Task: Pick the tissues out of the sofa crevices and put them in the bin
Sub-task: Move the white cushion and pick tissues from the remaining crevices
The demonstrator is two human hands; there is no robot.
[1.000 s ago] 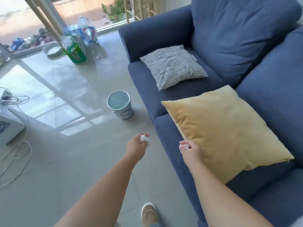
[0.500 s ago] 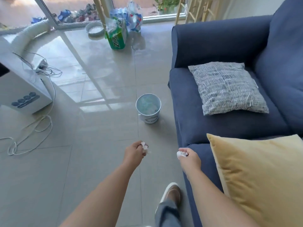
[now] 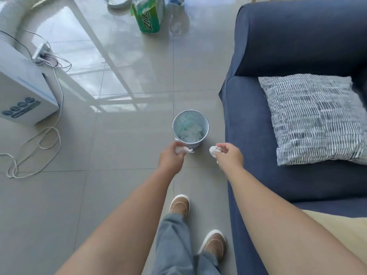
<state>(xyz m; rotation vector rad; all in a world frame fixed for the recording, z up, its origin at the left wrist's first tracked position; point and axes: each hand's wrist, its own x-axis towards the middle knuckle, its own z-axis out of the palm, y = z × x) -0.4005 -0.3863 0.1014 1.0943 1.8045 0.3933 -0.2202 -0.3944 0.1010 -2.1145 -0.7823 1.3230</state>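
A small round metal bin (image 3: pixel 206 127) stands on the tiled floor beside the blue sofa (image 3: pixel 278 46), with several crumpled white tissues lying inside it. My left hand (image 3: pixel 171 157) is closed on a crumpled white tissue (image 3: pixel 183 149), just in front of the bin's near rim. My right hand (image 3: pixel 230 155) pinches another crumpled tissue (image 3: pixel 214 150), to the right of the bin and close to the sofa's front edge. Both hands hover at about the same height, a little apart from the bin.
A striped grey cushion (image 3: pixel 313 118) lies on the sofa seat and a yellow cushion (image 3: pixel 341 229) shows at lower right. A white appliance (image 3: pixel 23 92) with a hose and loose cables (image 3: pixel 37 147) sits at left. A green bag (image 3: pixel 149 16) stands at the back. My feet (image 3: pixel 179 205) are below.
I have walked toward the bin; it now sits right in front of my hands. Both hands still hold their tissues. The view has tilted further down.
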